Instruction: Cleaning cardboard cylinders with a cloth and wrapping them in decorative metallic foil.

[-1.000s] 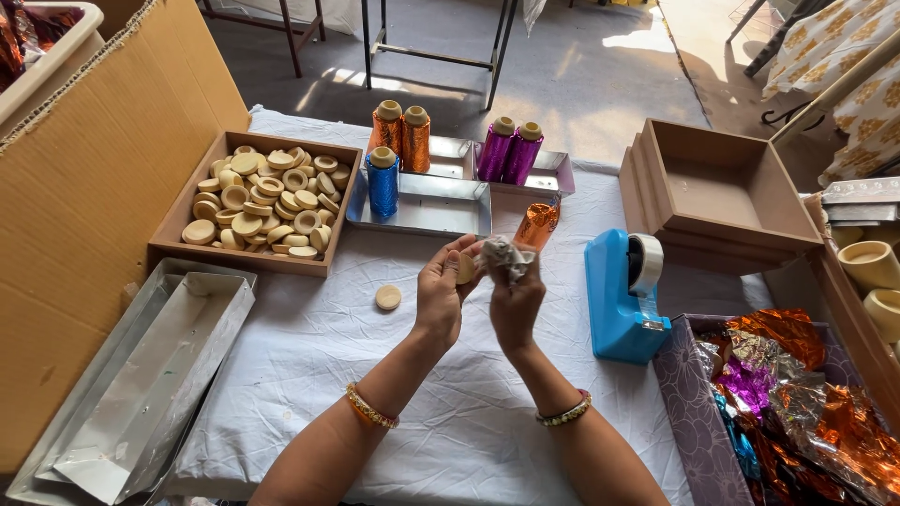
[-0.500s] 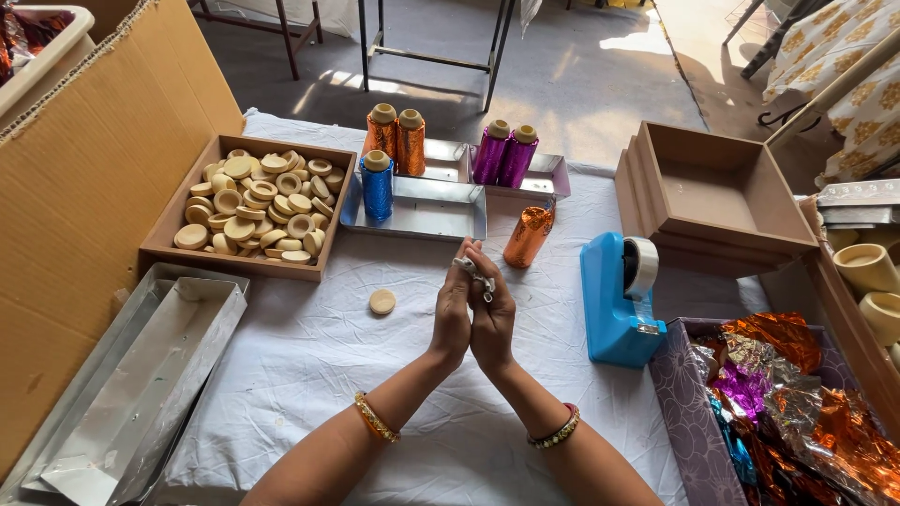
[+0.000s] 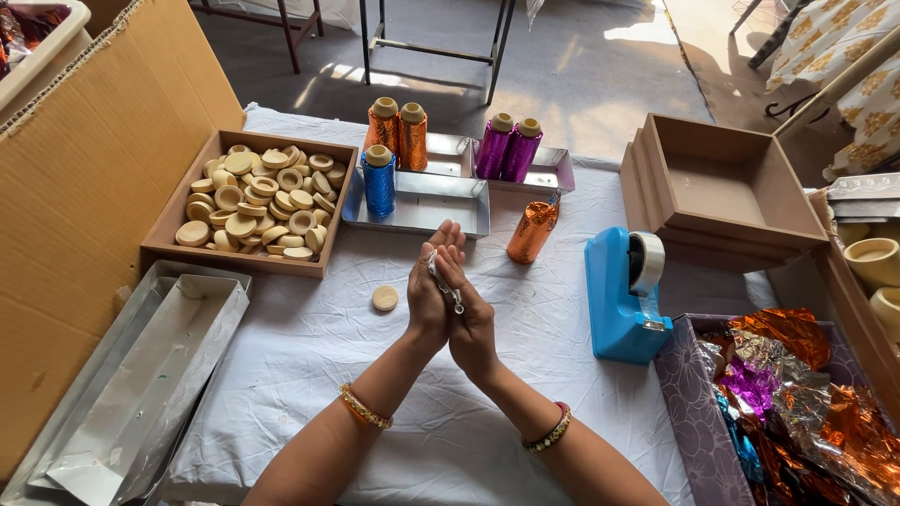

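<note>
My left hand and my right hand are pressed palm to palm above the white cloth. Between them sits a small foil-wrapped piece; only its crinkled silver edge shows. One loose round wooden disc lies on the cloth just left of my hands. A brown tray full of several such wooden discs stands further left.
Metallic thread spools stand behind: blue, orange, purple, and one orange spool tilted by a silver tray. A blue tape dispenser is at right, with brown boxes and coloured foil sheets.
A second ago my fingers held the foil piece at their tips with the hands apart. Now the palms are closed flat together over it and have shifted slightly lower.
</note>
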